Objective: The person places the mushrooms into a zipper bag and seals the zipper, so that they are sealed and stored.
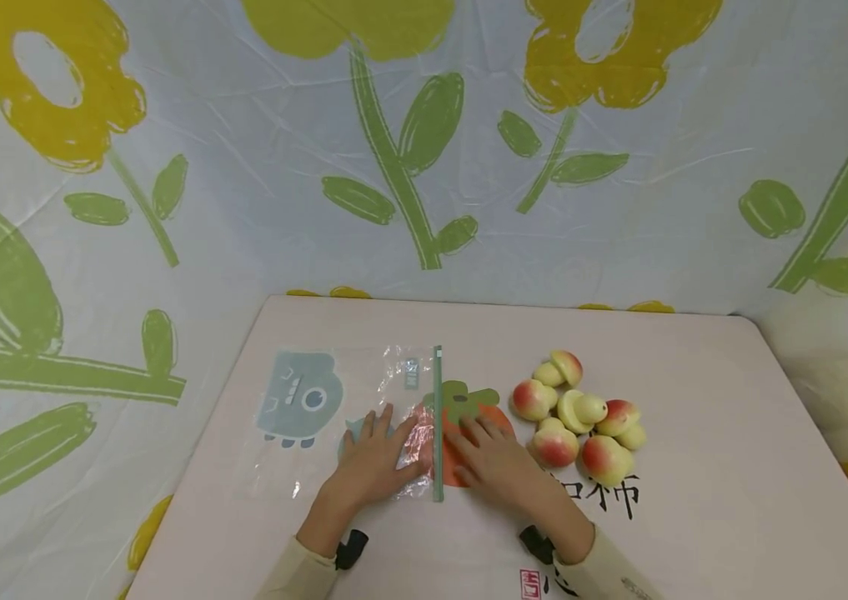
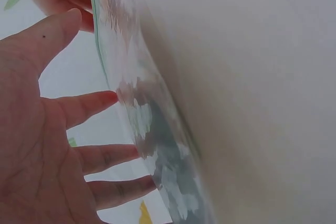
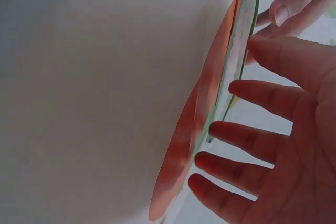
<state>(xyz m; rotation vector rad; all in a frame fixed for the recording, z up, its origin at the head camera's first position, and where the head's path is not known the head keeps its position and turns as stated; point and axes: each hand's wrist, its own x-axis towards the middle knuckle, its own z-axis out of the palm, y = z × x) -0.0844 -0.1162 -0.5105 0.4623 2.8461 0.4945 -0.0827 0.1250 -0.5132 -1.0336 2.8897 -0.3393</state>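
Note:
A clear zip bag point(image 1: 371, 375) with a blue cartoon print lies flat, its green zip edge point(image 1: 438, 392) facing right. My left hand point(image 1: 373, 463) rests on the bag near that edge, fingers straight and spread. In the left wrist view its fingertips point(image 2: 109, 97) meet the plastic. Just right of the zip edge, my right hand point(image 1: 502, 468) spreads its fingers over an orange persimmon print point(image 1: 497, 414) on the tabletop. From the right wrist, the fingertips point(image 3: 203, 158) show close to the surface, with nothing gripped.
Several red-and-yellow toy mushrooms point(image 1: 554, 442) lie grouped to the right of my right hand. The pale pink table point(image 1: 724, 417) carries black printed characters near them. A flower-patterned cloth point(image 1: 243, 167) hangs behind the table and along its sides.

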